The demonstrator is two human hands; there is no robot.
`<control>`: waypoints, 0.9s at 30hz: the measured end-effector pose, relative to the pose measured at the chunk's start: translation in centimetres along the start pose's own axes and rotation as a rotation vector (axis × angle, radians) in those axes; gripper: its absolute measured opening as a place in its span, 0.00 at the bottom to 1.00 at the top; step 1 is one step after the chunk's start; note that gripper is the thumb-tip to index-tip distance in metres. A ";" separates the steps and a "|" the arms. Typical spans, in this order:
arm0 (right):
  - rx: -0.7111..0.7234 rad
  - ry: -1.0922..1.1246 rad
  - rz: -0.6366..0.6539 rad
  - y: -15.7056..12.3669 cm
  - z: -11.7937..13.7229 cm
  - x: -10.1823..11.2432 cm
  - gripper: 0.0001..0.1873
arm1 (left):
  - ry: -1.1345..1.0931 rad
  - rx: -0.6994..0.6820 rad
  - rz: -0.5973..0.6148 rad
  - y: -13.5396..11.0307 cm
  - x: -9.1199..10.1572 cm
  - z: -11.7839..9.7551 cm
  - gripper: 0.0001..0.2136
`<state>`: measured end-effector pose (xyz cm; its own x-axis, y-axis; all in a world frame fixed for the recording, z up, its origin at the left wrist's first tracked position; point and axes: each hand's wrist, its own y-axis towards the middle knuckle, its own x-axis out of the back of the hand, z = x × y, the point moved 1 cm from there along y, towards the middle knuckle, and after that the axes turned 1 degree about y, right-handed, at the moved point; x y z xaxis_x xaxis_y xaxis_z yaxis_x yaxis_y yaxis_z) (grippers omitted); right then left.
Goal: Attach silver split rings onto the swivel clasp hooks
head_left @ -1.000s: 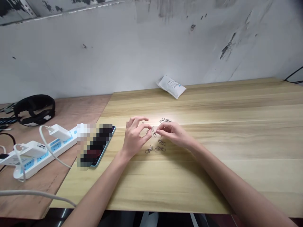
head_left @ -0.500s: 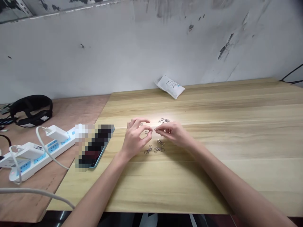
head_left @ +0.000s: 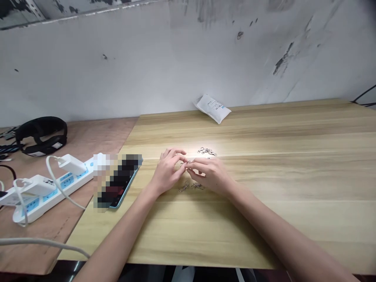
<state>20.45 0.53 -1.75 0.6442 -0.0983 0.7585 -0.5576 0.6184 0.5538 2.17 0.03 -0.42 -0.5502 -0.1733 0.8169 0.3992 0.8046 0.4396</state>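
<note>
Over the wooden table, my left hand [head_left: 167,171] and my right hand [head_left: 214,175] meet fingertip to fingertip. Both pinch a small silver metal clasp piece [head_left: 188,161], mostly covered by the fingers, so its exact shape is hard to make out. Just below the fingertips lie two silver swivel clasps with rings, one on the left [head_left: 184,187] and one on the right [head_left: 197,186], the latter close under my right hand. Beyond the hands is a small heap of similar clasps [head_left: 207,151]. Loose rings by my left fingers are partly hidden.
To the left lies a phone [head_left: 127,188], its screen blurred out. A white power strip [head_left: 63,190] with plugged-in chargers and cables sits on the brown table beside a black headset [head_left: 41,135]. A white plastic packet [head_left: 213,108] rests near the wall.
My right hand has moved left and closer to my left hand, covering more of the metal piece. It now hides the upper clasp that lay below the fingers. The view has shifted slightly.
</note>
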 end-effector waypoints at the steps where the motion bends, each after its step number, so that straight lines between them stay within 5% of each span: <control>1: 0.008 -0.003 -0.004 0.0 0.1 -0.1 0.15 | -0.003 0.004 -0.002 0.0 0.0 0.0 0.04; 7: 0.027 -0.095 0.107 0.0 0.6 -0.1 0.20 | 0.034 0.023 0.055 0.1 -0.2 0.8 0.04; 17: -0.407 -0.229 -0.154 -0.7 -6.0 3.0 0.11 | 0.034 -0.048 0.153 0.1 1.4 1.8 0.06; 23: -0.436 -0.294 -0.139 -0.7 -6.8 2.3 0.10 | -0.237 -0.059 0.453 -0.1 2.0 -0.1 0.06; 27: -0.399 -0.273 -0.111 -0.5 -6.6 2.1 0.10 | -0.290 -0.039 0.515 -0.1 1.8 -0.5 0.04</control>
<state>25.53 5.10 -2.73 0.4979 -0.3479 0.7944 -0.2155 0.8377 0.5019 1.49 -0.66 1.17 -0.4538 0.4008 0.7958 0.6917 0.7215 0.0310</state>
